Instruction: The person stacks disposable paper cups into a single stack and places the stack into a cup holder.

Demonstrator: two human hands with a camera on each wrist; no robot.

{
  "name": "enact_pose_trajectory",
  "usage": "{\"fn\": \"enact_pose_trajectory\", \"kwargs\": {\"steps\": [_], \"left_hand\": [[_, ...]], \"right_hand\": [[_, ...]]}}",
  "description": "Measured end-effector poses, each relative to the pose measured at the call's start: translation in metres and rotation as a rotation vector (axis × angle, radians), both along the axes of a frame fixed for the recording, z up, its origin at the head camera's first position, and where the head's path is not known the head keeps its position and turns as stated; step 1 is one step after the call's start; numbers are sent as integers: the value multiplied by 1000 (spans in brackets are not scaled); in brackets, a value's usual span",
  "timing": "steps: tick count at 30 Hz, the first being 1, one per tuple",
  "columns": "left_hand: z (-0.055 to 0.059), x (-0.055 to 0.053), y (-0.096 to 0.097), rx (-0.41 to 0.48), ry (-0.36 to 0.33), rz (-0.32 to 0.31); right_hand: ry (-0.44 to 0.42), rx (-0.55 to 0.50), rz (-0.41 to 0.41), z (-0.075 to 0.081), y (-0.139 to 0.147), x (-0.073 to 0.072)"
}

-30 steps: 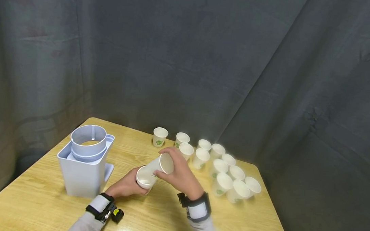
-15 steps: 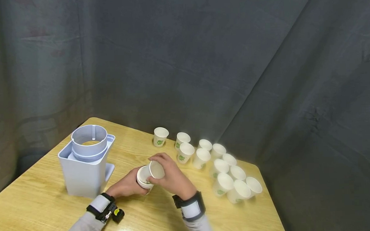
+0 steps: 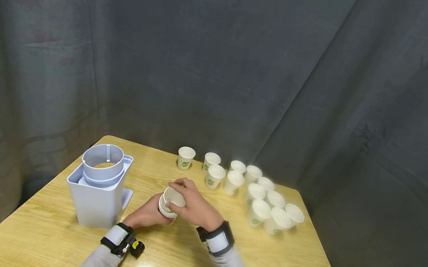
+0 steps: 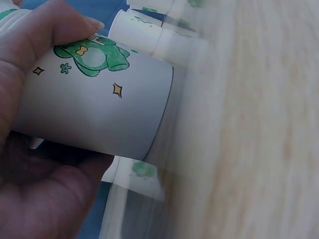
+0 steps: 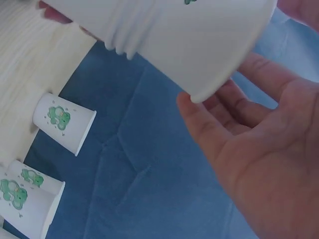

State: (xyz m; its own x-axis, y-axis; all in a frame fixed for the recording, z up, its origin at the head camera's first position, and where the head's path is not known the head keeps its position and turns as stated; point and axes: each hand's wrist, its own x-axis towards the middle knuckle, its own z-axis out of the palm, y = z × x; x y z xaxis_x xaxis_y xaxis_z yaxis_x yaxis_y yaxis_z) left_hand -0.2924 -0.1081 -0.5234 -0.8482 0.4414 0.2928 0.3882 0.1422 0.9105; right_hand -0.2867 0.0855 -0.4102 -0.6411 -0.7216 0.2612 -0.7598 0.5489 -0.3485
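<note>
Over the table's middle, my left hand (image 3: 149, 212) grips the body of a small stack of white paper cups (image 4: 99, 114), printed with a green cartoon animal. Several rims (image 5: 124, 30) sit close together in the right wrist view. My right hand (image 3: 195, 208) holds the top paper cup (image 3: 174, 196) by its rim, thumb on the near side and fingers on the far side. That cup's lower part is inside the stack, and its wide mouth still stands out above the other rims. The stack tilts, mouths facing up and toward the right hand.
Several upright paper cups (image 3: 233, 182) stand in a loose row along the table's back and right. One cup (image 3: 185, 158) stands apart at the back edge. At left is a white square bin (image 3: 97, 204) with a round collar (image 3: 103, 161) in its top. Dark cloth (image 3: 212, 78) hangs behind.
My right hand has moved left and slightly down, bringing its paper cup from a sideways tilt over the stack's mouth to sitting down into it. The left hand has stayed in place.
</note>
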Motion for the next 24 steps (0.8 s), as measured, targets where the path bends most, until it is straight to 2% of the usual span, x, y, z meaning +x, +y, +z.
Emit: {"fn": "enact_pose_trajectory", "kwargs": {"steps": [7, 10, 15, 20, 24], "left_hand": [[-2, 0, -1, -8, -25, 11], [-1, 0, -1, -15, -20, 9], [1, -1, 0, -7, -14, 3], [-2, -1, -1, -3, -25, 7], [-3, -1, -1, -13, -30, 16]], "right_hand": [[-115, 82, -59, -11, -7, -3], [-154, 88, -72, -15, -7, -6], [-182, 32, -49, -17, -5, -11], [-179, -4, 2, -21, -3, -17], [-189, -31, -12, -23, 0, -27]]}}
